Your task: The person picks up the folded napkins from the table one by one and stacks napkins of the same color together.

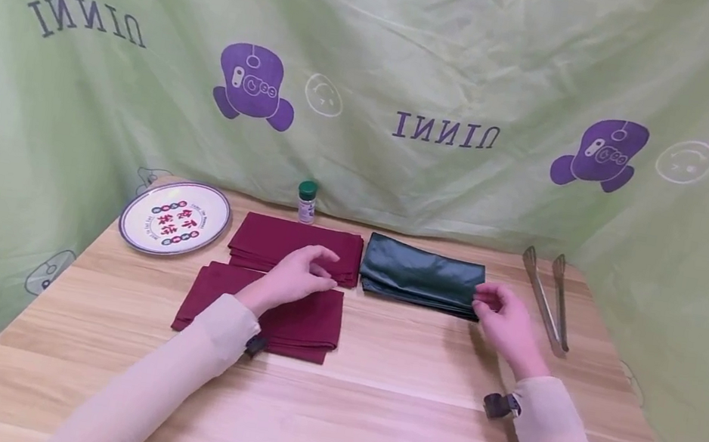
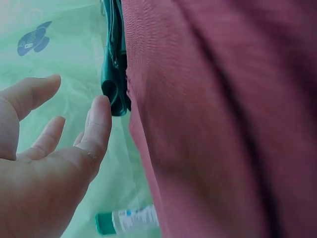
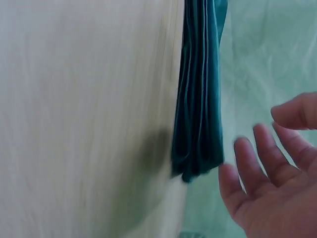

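A dark green folded cloth (image 1: 424, 273) lies at the back of the table, its stacked layers showing edge-on in the right wrist view. My right hand (image 1: 504, 321) is at its right end, fingers loosely bent and fingertips right by the corner. Left of it lie two folded maroon cloths, the back one (image 1: 290, 240) beside the green cloth and the front one (image 1: 305, 321) nearer me. Over these maroon cloths hovers my left hand (image 1: 297, 273), fingers relaxed and apart, holding nothing. In the left wrist view, maroon fabric (image 2: 198, 119) fills the right side.
A white plate with red and green print (image 1: 206, 218) stands at the back left. Behind the maroon cloths is a small green-capped bottle (image 1: 306, 206). Metal tongs (image 1: 548, 303) lie at the right. A green curtain (image 1: 381, 42) hangs along the table's back and sides.
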The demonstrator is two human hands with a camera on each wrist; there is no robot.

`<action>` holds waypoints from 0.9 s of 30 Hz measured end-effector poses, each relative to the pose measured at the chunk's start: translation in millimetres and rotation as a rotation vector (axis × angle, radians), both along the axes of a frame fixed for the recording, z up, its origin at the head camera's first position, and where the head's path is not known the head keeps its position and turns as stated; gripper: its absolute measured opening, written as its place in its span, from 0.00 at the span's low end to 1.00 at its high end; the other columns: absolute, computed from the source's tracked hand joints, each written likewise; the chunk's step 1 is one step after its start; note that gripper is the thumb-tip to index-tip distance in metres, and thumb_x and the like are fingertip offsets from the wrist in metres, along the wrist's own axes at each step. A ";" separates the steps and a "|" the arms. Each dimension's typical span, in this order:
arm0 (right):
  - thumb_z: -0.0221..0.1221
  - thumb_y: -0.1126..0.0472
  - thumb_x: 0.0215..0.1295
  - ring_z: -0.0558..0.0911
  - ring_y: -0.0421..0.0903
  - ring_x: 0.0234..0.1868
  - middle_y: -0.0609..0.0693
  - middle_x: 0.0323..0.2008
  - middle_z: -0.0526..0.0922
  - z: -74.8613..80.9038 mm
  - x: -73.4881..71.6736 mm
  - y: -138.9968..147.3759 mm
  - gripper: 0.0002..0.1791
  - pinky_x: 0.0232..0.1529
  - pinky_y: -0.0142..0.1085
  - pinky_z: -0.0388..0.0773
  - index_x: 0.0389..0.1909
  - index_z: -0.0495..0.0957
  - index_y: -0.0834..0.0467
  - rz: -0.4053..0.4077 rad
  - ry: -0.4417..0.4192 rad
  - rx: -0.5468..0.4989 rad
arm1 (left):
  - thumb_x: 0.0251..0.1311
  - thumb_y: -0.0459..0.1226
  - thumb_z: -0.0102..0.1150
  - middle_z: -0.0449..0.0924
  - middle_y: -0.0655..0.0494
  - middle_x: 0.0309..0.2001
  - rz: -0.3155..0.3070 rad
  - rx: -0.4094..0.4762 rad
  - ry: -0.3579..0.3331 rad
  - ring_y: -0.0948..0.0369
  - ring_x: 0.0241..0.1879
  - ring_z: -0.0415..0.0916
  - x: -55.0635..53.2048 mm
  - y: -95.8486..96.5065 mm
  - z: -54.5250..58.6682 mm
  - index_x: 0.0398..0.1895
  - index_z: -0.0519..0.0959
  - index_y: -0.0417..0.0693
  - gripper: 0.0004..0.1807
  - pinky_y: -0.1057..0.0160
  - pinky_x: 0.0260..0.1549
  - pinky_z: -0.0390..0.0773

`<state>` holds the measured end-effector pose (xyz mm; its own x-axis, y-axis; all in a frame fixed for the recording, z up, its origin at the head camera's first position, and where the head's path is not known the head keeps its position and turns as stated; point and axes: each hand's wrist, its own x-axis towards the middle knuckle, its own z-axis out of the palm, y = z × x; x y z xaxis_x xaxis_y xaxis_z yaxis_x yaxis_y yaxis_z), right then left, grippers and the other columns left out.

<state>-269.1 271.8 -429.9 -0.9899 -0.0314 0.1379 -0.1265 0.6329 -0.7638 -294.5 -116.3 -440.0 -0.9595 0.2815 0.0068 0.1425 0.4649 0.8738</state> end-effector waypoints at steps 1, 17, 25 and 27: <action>0.54 0.67 0.69 0.77 0.53 0.47 0.62 0.46 0.80 0.9 2.1 -4.3 0.16 0.44 0.30 0.73 0.55 0.74 0.68 0.016 0.011 0.010 | 0.57 0.37 0.69 0.78 0.45 0.54 -0.002 0.002 0.000 0.57 0.46 0.79 4.3 -6.3 0.2 0.60 0.74 0.44 0.27 0.58 0.40 0.80; 0.58 0.63 0.66 0.78 0.43 0.37 0.46 0.37 0.82 -10.9 30.1 -84.8 0.11 0.41 0.40 0.76 0.47 0.80 0.59 0.346 -0.017 0.147 | 0.62 0.36 0.65 0.76 0.38 0.55 0.064 0.055 0.048 0.50 0.50 0.78 55.6 -115.1 0.1 0.58 0.73 0.37 0.23 0.65 0.44 0.78; 0.58 0.61 0.66 0.79 0.43 0.41 0.47 0.39 0.82 -13.7 29.8 -133.3 0.12 0.47 0.41 0.77 0.48 0.80 0.60 0.496 -0.060 0.212 | 0.64 0.36 0.62 0.75 0.32 0.52 0.155 0.075 0.037 0.63 0.44 0.78 75.8 -160.4 -8.5 0.60 0.69 0.29 0.26 0.67 0.42 0.79; 0.58 0.58 0.67 0.79 0.43 0.43 0.47 0.41 0.82 -15.1 28.3 -142.9 0.12 0.49 0.41 0.76 0.49 0.79 0.58 0.502 -0.058 0.246 | 0.64 0.37 0.63 0.75 0.33 0.52 0.184 0.053 0.038 0.63 0.43 0.78 80.3 -170.2 -10.2 0.60 0.68 0.29 0.27 0.68 0.41 0.79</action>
